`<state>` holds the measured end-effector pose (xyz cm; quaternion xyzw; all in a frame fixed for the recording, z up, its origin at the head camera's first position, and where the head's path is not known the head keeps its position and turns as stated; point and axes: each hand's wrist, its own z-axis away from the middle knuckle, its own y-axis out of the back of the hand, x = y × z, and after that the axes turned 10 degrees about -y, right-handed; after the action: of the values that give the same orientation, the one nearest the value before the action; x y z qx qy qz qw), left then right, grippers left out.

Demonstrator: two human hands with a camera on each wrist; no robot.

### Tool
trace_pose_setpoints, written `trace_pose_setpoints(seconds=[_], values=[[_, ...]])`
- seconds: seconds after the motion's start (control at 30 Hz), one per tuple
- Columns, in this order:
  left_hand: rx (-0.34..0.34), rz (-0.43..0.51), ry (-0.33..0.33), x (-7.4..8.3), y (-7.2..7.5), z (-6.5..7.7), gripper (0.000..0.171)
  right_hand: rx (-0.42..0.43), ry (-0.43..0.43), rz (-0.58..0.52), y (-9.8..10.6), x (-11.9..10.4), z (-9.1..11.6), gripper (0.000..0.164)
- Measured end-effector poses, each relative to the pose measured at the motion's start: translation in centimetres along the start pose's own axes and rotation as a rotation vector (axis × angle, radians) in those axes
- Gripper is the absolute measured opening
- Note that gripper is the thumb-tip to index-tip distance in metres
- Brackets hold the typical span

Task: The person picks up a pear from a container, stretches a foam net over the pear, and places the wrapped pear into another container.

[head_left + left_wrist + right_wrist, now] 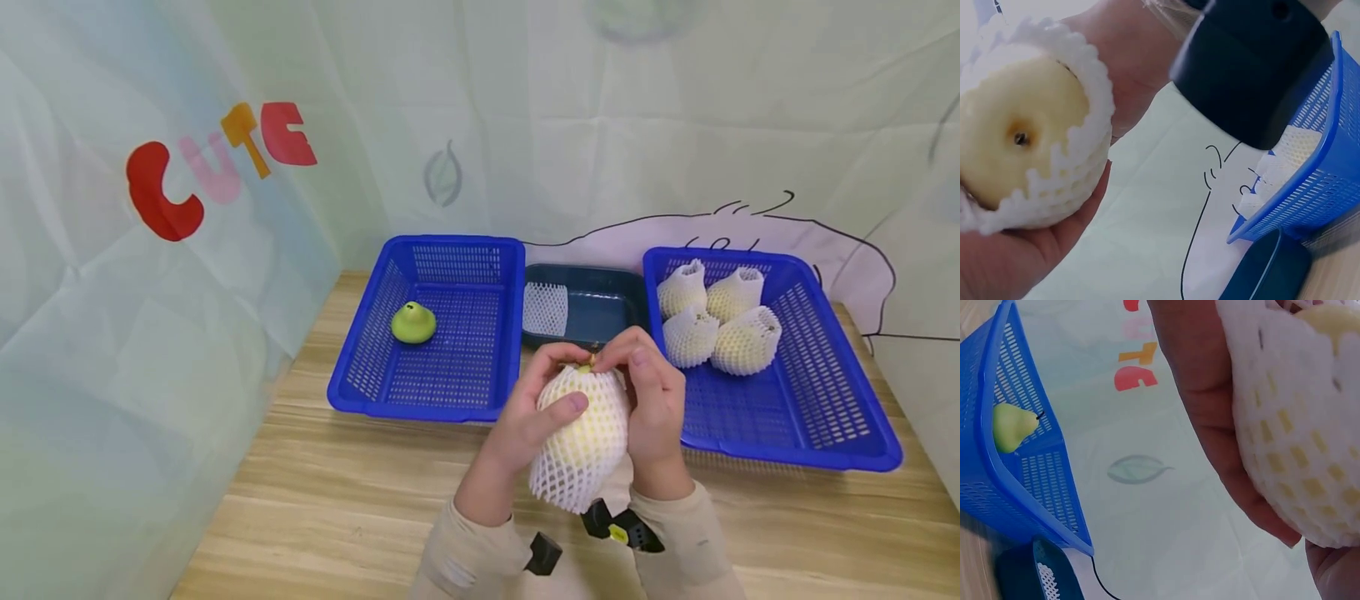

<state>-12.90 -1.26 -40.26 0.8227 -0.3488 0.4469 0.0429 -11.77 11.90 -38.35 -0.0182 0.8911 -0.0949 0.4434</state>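
Both hands hold a pale yellow pear (997,106) in a white foam net sleeve (581,433) above the table's front. The left hand (521,421) grips its left side, thumb laid across the netting. On the other side the right hand (654,408) holds the sleeve, fingertips at its upper end by the stem. Loose netting hangs below the fruit in the head view. In the left wrist view the pear's round end with a brown dimple shows inside the sleeve's ragged opening. Diamond-shaped mesh (1291,450) covers its side in the right wrist view.
A blue basket (427,412) on the left holds one green pear (413,325). The right blue basket (795,454) holds several netted fruits (746,340). Between them sits a dark green tray (607,304) with a flat white foam net (545,308). Patterned cloth (480,125) hangs behind.
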Motion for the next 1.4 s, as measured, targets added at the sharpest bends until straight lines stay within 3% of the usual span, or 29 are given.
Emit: trace_pose_setpoints(seconds=[0.33, 0.5, 0.7, 0.8, 0.87, 0.93, 1.0, 1.13, 1.23, 1.3, 1.4], values=[[-0.042, -0.003, 0.089, 0.6, 0.3, -0.2, 0.036, -0.052, 0.029, -0.032, -0.4, 0.3, 0.2, 0.028], [-0.048, 0.026, 0.131, 0.8, 0.5, -0.3, 0.038, -0.098, -0.053, -0.045, -0.6, 0.3, 0.4, 0.021], [-0.013, -0.001, 0.108, 0.7, 0.6, -0.1, 0.069, -0.003, -0.160, -0.047, -0.6, 0.1, 0.5, 0.013], [0.029, 0.014, 0.060, 0.6, 0.6, 0.0, 0.066, 0.097, -0.202, 0.021, -0.6, -0.1, 0.4, 0.016], [0.063, 0.029, 0.004, 0.6, 0.6, 0.0, 0.061, 0.133, -0.279, 0.113, -0.5, -0.3, 0.4, 0.024], [0.101, 0.047, -0.062, 0.5, 0.5, 0.0, 0.057, 0.085, -0.381, 0.209, -0.3, -0.6, 0.5, 0.036], [0.139, 0.040, -0.141, 0.4, 0.5, -0.1, 0.053, -0.042, -0.472, 0.238, -0.1, -0.8, 0.6, 0.047], [0.206, -0.007, -0.302, 0.4, 0.5, -0.2, 0.049, -0.366, -0.558, 0.091, 0.7, -0.8, 1.3, 0.063], [0.228, -0.058, -0.375, 0.6, 0.5, -0.2, 0.050, -0.500, -0.562, -0.002, 1.0, -0.7, 1.4, 0.071], [0.230, -0.184, -0.368, 1.0, 0.5, -0.1, 0.055, -0.498, -0.548, 0.012, 1.2, -0.7, 1.4, 0.071], [0.169, -0.346, -0.182, 1.8, 0.6, 0.0, 0.079, -0.446, -0.513, 0.103, 1.4, -0.8, 1.4, 0.065]])
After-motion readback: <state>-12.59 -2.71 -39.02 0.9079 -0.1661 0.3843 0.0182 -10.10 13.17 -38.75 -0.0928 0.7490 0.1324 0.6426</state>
